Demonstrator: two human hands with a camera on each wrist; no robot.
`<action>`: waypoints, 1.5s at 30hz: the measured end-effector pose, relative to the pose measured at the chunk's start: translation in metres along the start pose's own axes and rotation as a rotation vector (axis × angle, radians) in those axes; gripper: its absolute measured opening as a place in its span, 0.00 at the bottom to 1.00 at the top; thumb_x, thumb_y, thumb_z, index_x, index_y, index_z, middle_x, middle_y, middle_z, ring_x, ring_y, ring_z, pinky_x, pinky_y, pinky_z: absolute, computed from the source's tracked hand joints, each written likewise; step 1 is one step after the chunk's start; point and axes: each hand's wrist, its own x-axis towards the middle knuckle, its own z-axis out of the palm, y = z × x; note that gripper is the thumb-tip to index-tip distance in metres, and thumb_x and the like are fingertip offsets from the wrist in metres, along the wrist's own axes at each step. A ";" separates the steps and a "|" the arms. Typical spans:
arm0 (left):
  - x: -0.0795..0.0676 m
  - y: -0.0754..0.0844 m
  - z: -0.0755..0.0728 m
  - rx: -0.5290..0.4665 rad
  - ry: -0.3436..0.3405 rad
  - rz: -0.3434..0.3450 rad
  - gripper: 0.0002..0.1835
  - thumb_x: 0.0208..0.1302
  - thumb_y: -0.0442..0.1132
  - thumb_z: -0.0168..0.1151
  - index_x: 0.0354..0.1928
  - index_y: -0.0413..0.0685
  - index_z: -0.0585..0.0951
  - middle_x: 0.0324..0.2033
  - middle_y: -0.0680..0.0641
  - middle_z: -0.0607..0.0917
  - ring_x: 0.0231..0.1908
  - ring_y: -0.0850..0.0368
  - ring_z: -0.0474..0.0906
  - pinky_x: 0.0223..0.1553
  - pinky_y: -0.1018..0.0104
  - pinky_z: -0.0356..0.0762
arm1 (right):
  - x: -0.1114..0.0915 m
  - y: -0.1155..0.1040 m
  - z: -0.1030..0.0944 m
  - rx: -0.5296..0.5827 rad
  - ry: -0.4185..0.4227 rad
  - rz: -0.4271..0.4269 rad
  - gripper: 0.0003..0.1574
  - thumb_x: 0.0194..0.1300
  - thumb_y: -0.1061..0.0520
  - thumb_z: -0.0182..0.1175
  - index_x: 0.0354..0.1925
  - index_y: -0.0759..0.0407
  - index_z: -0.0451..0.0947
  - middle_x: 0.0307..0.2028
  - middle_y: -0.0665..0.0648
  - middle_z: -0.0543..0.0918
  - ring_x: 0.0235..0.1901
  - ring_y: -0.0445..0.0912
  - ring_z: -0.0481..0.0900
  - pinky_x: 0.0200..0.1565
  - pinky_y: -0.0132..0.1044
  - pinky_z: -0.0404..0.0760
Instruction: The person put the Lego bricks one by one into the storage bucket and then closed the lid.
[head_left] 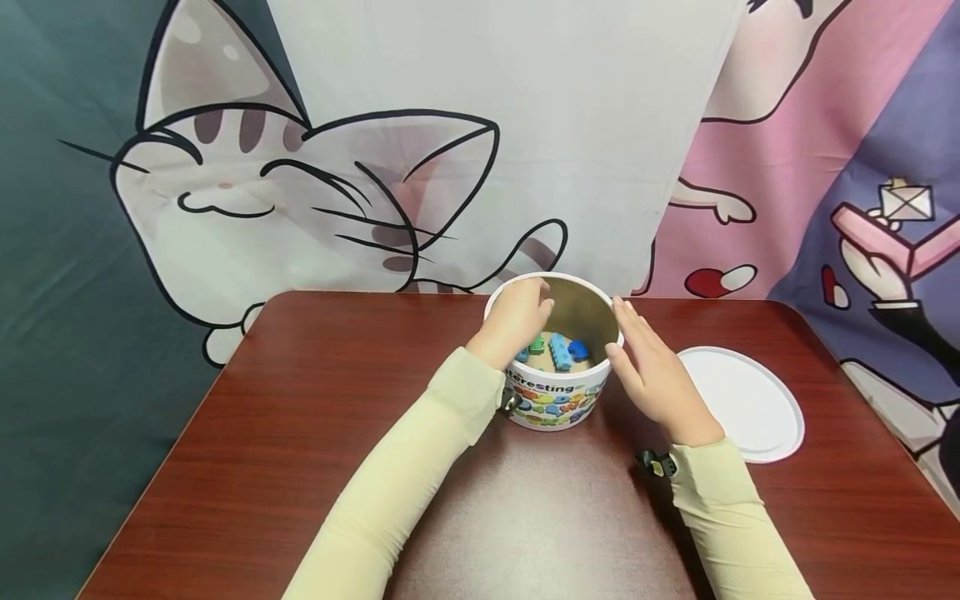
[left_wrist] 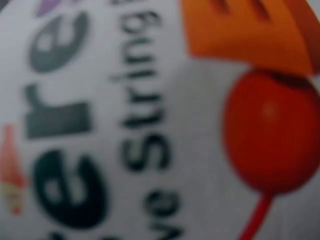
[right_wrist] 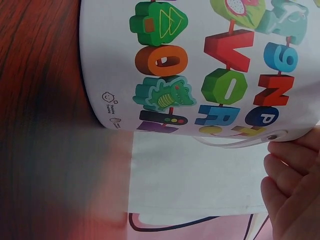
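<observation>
A round white bucket (head_left: 553, 379) with colourful printed letters and shapes stands upright at the table's far edge. Inside it lie a light blue block (head_left: 559, 352), a dark blue piece (head_left: 577, 350) and a green piece (head_left: 537, 344). My left hand (head_left: 513, 321) reaches over the left rim with bent fingers; what its fingertips touch is hidden. My right hand (head_left: 654, 371) rests against the right side, its fingers extended along the rim. In the right wrist view, the fingers (right_wrist: 285, 172) lie near the bucket's white handle (right_wrist: 235, 145). Printed bucket wall (left_wrist: 195, 115) fills the left wrist view.
A flat white lid (head_left: 742, 404) lies on the brown table (head_left: 315, 433), right of the bucket and beside my right wrist. Behind the table's far edge hangs a cloth (head_left: 570, 150) with a cartoon cat.
</observation>
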 end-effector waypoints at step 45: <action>-0.057 -0.138 0.003 -0.199 -0.099 -0.125 0.08 0.67 0.38 0.65 0.45 0.43 0.84 0.34 0.47 0.86 0.35 0.54 0.81 0.38 0.61 0.79 | -0.001 -0.003 0.001 0.011 0.017 -0.010 0.41 0.78 0.44 0.51 0.79 0.58 0.54 0.76 0.64 0.59 0.75 0.62 0.57 0.76 0.46 0.52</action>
